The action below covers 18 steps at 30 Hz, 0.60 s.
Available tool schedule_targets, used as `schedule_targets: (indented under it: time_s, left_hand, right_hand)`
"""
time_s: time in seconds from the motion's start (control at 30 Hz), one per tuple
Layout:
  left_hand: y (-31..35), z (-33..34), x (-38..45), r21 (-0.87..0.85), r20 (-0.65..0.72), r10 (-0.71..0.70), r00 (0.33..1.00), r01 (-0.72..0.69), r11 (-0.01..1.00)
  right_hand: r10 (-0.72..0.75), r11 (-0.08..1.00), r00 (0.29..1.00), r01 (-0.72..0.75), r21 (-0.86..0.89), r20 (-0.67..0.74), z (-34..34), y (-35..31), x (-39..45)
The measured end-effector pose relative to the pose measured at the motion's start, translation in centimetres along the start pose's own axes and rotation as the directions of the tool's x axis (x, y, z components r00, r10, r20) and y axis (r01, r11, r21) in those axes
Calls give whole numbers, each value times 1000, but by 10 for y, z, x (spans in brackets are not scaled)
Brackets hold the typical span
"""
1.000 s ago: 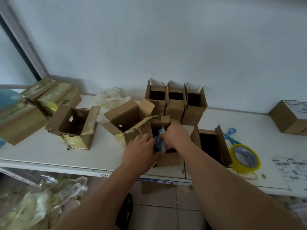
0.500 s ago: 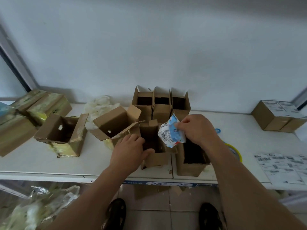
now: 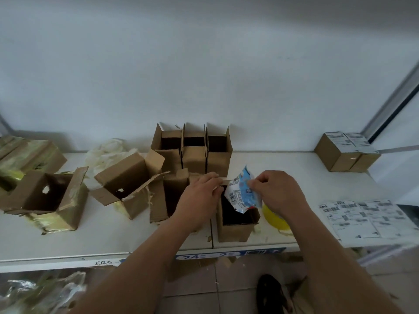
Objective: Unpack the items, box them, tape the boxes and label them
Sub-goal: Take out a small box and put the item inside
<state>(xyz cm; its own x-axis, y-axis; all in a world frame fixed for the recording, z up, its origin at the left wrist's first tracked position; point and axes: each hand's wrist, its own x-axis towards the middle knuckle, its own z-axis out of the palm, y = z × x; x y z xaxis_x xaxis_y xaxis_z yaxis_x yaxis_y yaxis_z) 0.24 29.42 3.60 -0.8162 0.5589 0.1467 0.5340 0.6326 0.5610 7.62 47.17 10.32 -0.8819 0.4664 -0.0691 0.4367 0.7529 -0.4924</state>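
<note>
The right hand (image 3: 275, 192) pinches one blue-and-white packet (image 3: 242, 193) above the open box (image 3: 235, 223) at the table's (image 3: 102, 236) front edge, while the left hand (image 3: 199, 198) grips that box's flap between its fingers. Three empty upright boxes (image 3: 195, 152) line the back edge, two labelled boxes (image 3: 347, 152) fill the far right corner, and one yellow tape roll (image 3: 275, 219) lies just right of the open box.

Blue-white packet (image 3: 242, 194) tilted over open cardboard box (image 3: 235, 227).

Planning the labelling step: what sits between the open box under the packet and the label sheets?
In the head view, only the yellow tape roll lies between the open box and label sheets, partly hidden by the right forearm.
</note>
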Motion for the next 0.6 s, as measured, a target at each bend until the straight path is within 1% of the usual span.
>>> schedule_targets:
  time_s: [0.1,0.17,0.27,0.33,0.43,0.6]
  left_hand:
    - [-5,4,7,149,89,81,993,-94,984]
    - [-8,5,8,191,107,94,990,-114,975]
    - [-13,4,13,240,118,114,986,-139,961]
    - [-17,1,17,304,156,131,979,-174,937]
    - [-20,-4,24,356,244,160,957,-242,903]
    - [-22,-9,43,396,404,208,891,-375,838]
  right_hand:
    - [-14,990,999,20,-142,44,12,-1,3]
    - [-30,968,998,43,-247,57,21,1,3]
    - [-29,928,1000,27,-372,-2,32,7,2]
    - [2,937,1000,-2,-350,0,36,9,2]
    - [35,949,998,-17,-313,54,41,10,7]
    - [21,921,988,39,-387,151,41,9,22]
